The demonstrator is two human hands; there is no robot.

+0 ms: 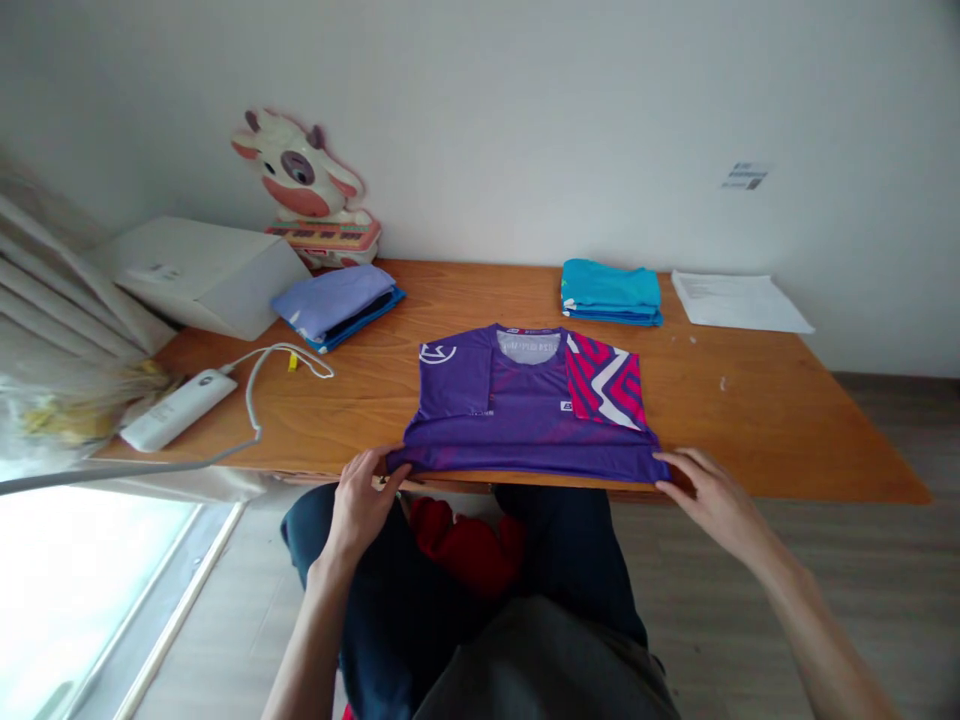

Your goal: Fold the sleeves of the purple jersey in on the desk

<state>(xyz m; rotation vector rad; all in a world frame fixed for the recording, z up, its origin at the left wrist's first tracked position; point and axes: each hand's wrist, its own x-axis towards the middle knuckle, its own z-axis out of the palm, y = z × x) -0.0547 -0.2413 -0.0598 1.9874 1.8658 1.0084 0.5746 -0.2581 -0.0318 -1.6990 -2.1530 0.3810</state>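
A purple T-shirt (525, 415) lies on the wooden table with its collar toward the wall. Both sleeves are laid inward over the body, the right one patterned in pink and white, and the lower part is doubled into a band along the table's front edge. My left hand (365, 497) pinches the left end of that band between thumb and fingers. At the opposite end, my right hand (697, 487) grips the band's right corner the same way.
Folded blue shirts (611, 292) and a lilac folded stack (341, 300) lie behind. White paper (739, 300) rests at back right. On the left are a white power bank (180, 408) with a cable, a box (210, 270) and a cow toy piano (307, 190).
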